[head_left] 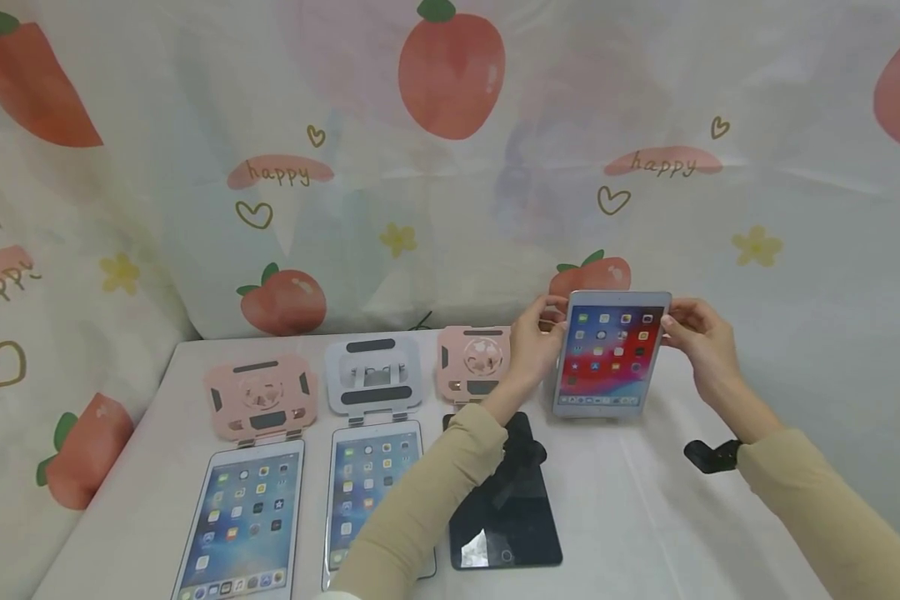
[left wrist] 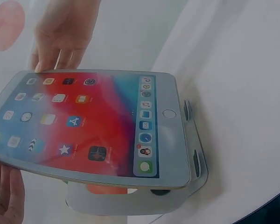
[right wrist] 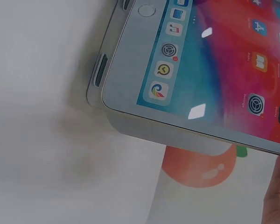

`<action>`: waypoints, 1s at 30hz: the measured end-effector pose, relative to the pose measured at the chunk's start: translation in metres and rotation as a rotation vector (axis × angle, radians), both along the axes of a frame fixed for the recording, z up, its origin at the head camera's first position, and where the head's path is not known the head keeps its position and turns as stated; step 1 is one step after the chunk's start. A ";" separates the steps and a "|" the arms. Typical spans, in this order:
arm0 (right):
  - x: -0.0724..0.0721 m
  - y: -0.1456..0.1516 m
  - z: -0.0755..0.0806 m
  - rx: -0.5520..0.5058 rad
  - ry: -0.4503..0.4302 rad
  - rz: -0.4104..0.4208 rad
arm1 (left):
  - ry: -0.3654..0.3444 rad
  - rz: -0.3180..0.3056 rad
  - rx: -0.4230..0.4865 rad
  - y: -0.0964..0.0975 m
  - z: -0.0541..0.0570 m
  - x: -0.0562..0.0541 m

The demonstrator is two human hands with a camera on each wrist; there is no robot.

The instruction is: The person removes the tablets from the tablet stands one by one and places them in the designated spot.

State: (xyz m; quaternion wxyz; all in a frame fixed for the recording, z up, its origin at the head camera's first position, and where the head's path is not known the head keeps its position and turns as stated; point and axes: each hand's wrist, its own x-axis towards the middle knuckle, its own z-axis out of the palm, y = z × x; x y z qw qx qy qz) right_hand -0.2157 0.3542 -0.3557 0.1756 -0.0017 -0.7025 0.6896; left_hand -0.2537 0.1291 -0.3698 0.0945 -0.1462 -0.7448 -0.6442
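Note:
Both hands are at a white tablet (head_left: 611,354) with a lit red and blue screen. It leans back on a pale stand (left wrist: 196,158), its lower edge at the stand's two small front hooks. My left hand (head_left: 536,342) pinches the upper left edge, thumb in front and fingers curled behind. The right hand (head_left: 705,342) pinches the upper right edge in the same manner. In the right wrist view, part of that right hand (right wrist: 276,193) shows at the tablet's edge. Most of the stand is hidden behind the tablet.
Left of the held tablet stand a pink stand (head_left: 261,392), a pale blue stand (head_left: 375,375) and another pink stand (head_left: 472,358). Before them lie two white tablets (head_left: 243,517) (head_left: 371,475) and a black tablet (head_left: 506,525), partly under the left sleeve. A patterned cloth (head_left: 450,225) hangs behind.

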 end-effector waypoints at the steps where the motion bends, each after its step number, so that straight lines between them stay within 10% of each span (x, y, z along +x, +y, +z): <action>1: 0.002 0.000 0.001 0.000 0.003 0.003 | 0.005 -0.009 0.002 -0.001 0.001 0.002; 30: 0.071 0.006 0.001 0.074 0.034 0.139 | -0.003 -0.150 0.091 -0.014 -0.008 0.074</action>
